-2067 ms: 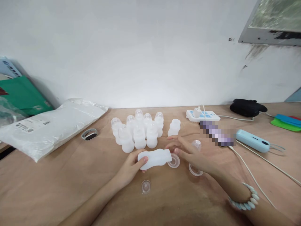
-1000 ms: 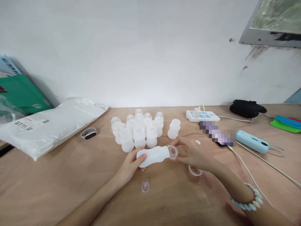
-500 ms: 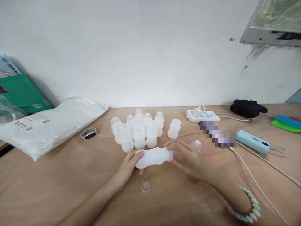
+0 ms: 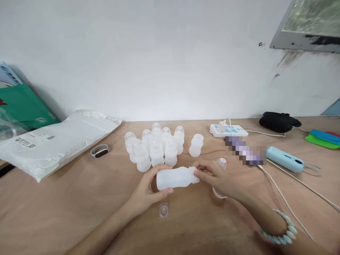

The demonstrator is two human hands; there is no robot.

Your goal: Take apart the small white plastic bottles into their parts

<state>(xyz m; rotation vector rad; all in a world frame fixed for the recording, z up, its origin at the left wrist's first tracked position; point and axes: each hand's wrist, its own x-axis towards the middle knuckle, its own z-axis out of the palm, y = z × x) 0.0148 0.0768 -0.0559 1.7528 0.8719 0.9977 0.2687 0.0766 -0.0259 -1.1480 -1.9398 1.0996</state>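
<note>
A white plastic bottle (image 4: 175, 178) lies sideways above the wooden table (image 4: 66, 212), neck to the right. My left hand (image 4: 147, 192) wraps its base end. At the neck, the fingers of my right hand (image 4: 217, 179) are pinched on the bottle's mouth, where a clear cap piece sits; most of it is hidden. A clear nipple (image 4: 164, 210) lies on the table just below the bottle. A clear ring (image 4: 218, 193) lies under my right hand, and a clear dome cap (image 4: 222, 163) sits behind it.
Several capped white bottles (image 4: 156, 148) stand in a cluster behind my hands, one uncapped bottle (image 4: 196, 145) to their right. A white plastic bag (image 4: 58, 141) and a wristband (image 4: 100, 151) lie left. A power strip (image 4: 228, 130), cables and a light-blue device (image 4: 285, 159) lie right.
My right hand picked a clear cap piece off the table and brought it onto the bottle's neck. My left hand shifted its hold and turned the bottle slightly.
</note>
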